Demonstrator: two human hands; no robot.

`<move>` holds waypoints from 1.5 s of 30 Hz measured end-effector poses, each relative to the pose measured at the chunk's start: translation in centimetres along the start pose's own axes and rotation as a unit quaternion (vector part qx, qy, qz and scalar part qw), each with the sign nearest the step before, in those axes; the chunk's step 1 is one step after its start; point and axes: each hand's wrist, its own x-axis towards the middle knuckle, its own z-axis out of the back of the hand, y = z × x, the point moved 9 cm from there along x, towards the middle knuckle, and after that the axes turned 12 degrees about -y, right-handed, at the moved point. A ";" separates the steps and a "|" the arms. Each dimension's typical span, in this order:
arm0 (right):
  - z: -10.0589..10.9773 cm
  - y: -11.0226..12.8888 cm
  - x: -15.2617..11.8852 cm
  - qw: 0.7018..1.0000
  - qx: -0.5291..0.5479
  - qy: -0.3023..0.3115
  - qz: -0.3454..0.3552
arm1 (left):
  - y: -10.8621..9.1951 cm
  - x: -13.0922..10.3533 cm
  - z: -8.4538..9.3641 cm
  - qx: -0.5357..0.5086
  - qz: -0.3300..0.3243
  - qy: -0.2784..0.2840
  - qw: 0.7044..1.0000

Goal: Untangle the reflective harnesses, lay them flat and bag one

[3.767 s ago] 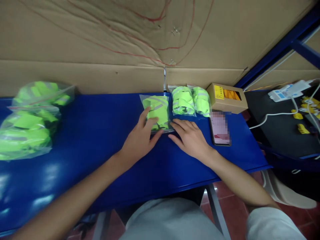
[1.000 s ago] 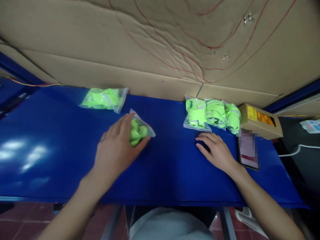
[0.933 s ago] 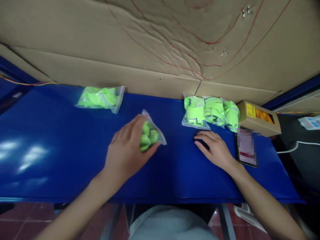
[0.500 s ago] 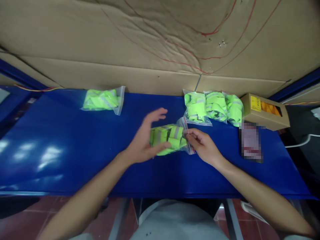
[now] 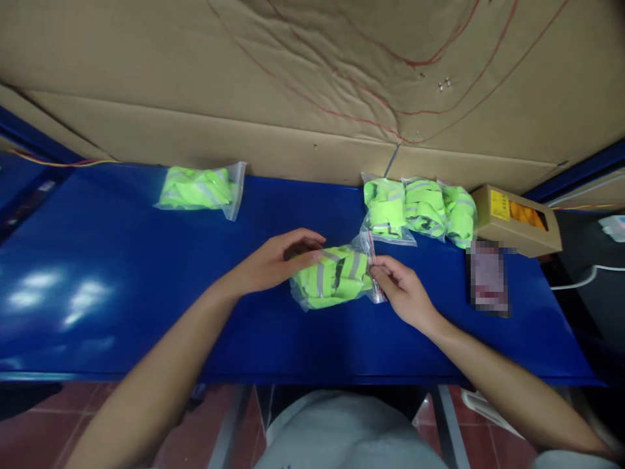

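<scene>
A clear zip bag with a folded fluorescent yellow-green reflective vest (image 5: 336, 277) lies on the blue table in front of me. My right hand (image 5: 403, 286) pinches the bag's red-lined zip edge (image 5: 374, 264) at its right end. At the upper left of the bag, my left hand (image 5: 278, 260) is loosely curved, its thumb lying over the plastic and its fingers apart from the thumb along the far side. Part of the bag's upper left edge is hidden by that thumb.
Another bagged vest (image 5: 198, 189) lies at the back left. Several similar bags (image 5: 385, 205) stand side by side at the back right, beside a cardboard box (image 5: 520, 218) with orange contents. A blurred flat item (image 5: 488, 280) lies before the box. Cardboard panelling (image 5: 312, 156) backs the blue table (image 5: 146, 293).
My left hand has drawn back off the bag's middle to its upper left, its fingers curling in. My right hand keeps its pinch on the zip edge. The view has shifted slightly.
</scene>
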 end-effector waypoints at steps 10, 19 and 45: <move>0.8 -0.2 0.8 0.999 0.030 -0.014 -0.022 | 1.0 0.2 -0.1 0.009 0.004 0.032 0.999; 0.1 -0.6 0.9 0.993 0.046 0.074 -0.082 | 0.8 0.5 1.0 -0.011 -0.009 -0.038 0.999; -2.6 -0.3 -0.7 0.953 0.222 0.165 -0.122 | -9.4 -5.1 -5.6 0.250 -0.322 -0.160 0.899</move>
